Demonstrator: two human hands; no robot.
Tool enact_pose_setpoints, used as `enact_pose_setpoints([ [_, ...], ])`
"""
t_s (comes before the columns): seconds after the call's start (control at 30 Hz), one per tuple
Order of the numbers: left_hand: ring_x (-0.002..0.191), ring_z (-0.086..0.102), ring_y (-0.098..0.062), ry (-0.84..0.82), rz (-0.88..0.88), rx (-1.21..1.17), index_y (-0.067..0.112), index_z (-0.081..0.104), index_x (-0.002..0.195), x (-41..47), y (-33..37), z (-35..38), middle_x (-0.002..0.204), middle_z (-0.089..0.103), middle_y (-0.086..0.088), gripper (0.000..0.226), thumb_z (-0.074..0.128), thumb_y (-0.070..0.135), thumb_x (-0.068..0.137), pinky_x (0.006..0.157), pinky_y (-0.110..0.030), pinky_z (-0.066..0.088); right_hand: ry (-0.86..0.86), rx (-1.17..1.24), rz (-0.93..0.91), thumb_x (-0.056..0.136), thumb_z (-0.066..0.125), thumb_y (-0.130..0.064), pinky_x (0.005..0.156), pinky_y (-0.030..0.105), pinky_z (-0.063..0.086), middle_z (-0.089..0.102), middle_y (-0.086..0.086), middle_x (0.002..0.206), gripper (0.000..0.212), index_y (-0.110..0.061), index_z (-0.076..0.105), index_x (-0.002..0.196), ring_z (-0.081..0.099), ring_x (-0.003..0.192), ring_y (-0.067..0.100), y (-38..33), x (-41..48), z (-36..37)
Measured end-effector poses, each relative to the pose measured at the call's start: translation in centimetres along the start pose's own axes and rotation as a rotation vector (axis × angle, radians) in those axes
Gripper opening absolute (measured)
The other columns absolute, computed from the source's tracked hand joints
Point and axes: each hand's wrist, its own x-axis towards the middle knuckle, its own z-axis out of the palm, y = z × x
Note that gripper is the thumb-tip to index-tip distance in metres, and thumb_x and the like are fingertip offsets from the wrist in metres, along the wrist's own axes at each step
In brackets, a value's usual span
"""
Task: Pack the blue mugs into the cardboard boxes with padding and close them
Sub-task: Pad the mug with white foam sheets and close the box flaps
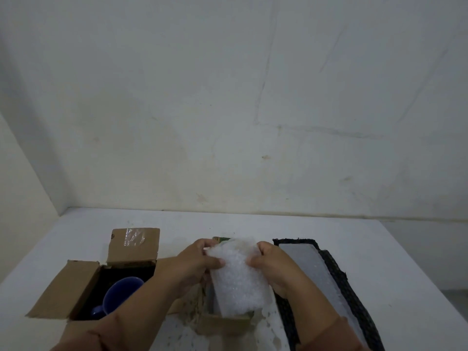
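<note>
I could not make out what the bubble wrap [238, 277] covered, and the cardboard box [229, 319] under it at lower centre was mostly hidden by my forearms. My left hand [196, 260] and right hand [272, 262] were clamped on the wrap's two upper sides, its long axis running from upper centre down toward the bottom edge. At lower left, a blue mug [119, 297] lay tilted in an open box [83, 291], mouth facing upper right, and a dark mat [354, 300] carrying a grey sheet [311, 269] lay on the desk [395, 254] at right.
</note>
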Motion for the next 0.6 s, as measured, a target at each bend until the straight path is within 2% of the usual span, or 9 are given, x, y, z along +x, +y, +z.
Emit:
enact_pose_setpoints([
  [0.07,0.101,0.059,-0.034,0.038,-0.045,0.091,0.011,0.047,0.120,0.0,-0.7,-0.1,0.108,0.059,-0.016,0.048,0.065,-0.006,0.079,0.082,-0.044,0.055,0.026,0.045,0.046,0.085,0.058,-0.005,0.080,0.041,0.055,0.064,0.012,0.105,0.012,-0.013,0.058,0.094,0.063,0.096,0.029,0.6,0.4,0.2],
  [0.1,0.098,0.060,-0.032,0.068,-0.044,0.164,0.013,0.046,0.121,0.0,-1.0,-0.1,0.103,0.061,-0.013,0.050,0.066,-0.004,0.079,0.083,-0.044,0.055,0.039,0.055,0.067,0.084,0.059,-0.006,0.075,0.039,0.055,0.063,0.012,0.104,0.011,-0.013,0.056,0.092,0.063,0.094,0.028,1.0,0.5,0.5],
  [0.2,0.080,0.061,-0.017,0.155,0.019,0.407,0.018,0.040,0.128,0.3,-1.7,-0.2,0.085,0.061,-0.002,0.054,0.064,0.003,0.082,0.063,-0.026,0.051,0.113,-0.086,0.071,0.082,0.064,-0.016,0.058,0.026,0.049,0.060,0.006,0.092,0.015,-0.015,0.049,0.083,0.060,0.079,0.018,2.0,0.6,1.6],
  [0.27,0.074,0.059,-0.011,0.202,0.074,0.497,0.019,0.033,0.134,0.7,-2.1,0.0,0.081,0.060,0.002,0.059,0.062,0.008,0.084,0.055,-0.019,0.045,0.152,-0.212,0.035,0.079,0.066,-0.023,0.061,0.026,0.047,0.058,0.005,0.088,0.023,-0.018,0.044,0.078,0.058,0.077,0.018,2.7,0.7,2.2],
  [0.3,0.075,0.058,-0.009,0.217,0.100,0.515,0.020,0.030,0.136,0.8,-2.3,0.2,0.085,0.059,0.003,0.060,0.062,0.011,0.085,0.055,-0.017,0.044,0.162,-0.267,0.018,0.079,0.066,-0.025,0.064,0.028,0.046,0.057,0.004,0.086,0.025,-0.020,0.042,0.076,0.057,0.077,0.018,3.0,0.8,2.4],
  [0.37,0.082,0.055,-0.007,0.260,0.181,0.583,0.021,0.032,0.133,1.0,-2.8,0.8,0.100,0.057,0.002,0.054,0.060,0.014,0.087,0.061,-0.017,0.047,0.194,-0.371,-0.023,0.079,0.065,-0.028,0.058,0.025,0.039,0.050,-0.002,0.077,0.030,-0.024,0.037,0.073,0.048,0.067,0.012,3.4,0.9,2.8],
  [0.43,0.091,0.051,-0.010,0.306,0.278,0.768,0.020,0.037,0.127,1.2,-3.2,1.4,0.117,0.050,-0.002,0.045,0.058,0.015,0.088,0.074,-0.020,0.047,0.251,-0.421,-0.061,0.079,0.065,-0.030,0.052,0.023,0.032,0.044,-0.006,0.071,0.033,-0.027,0.033,0.072,0.040,0.060,0.009,3.6,1.0,3.2],
  [0.47,0.093,0.048,-0.011,0.318,0.318,0.856,0.019,0.038,0.125,1.2,-3.4,1.6,0.120,0.046,-0.003,0.042,0.058,0.013,0.088,0.076,-0.021,0.045,0.278,-0.413,-0.075,0.080,0.065,-0.030,0.051,0.023,0.031,0.043,-0.006,0.070,0.034,-0.028,0.032,0.072,0.040,0.058,0.008,3.7,1.0,3.4],
  [0.6,0.083,0.042,-0.008,0.344,0.427,1.013,0.016,0.047,0.116,1.4,-4.1,1.6,0.122,0.044,-0.005,0.032,0.055,0.004,0.087,0.067,-0.013,0.034,0.314,-0.342,-0.065,0.082,0.062,-0.024,0.048,0.023,0.033,0.046,-0.004,0.071,0.031,-0.027,0.032,0.075,0.042,0.057,0.009,3.9,1.4,3.7],
])
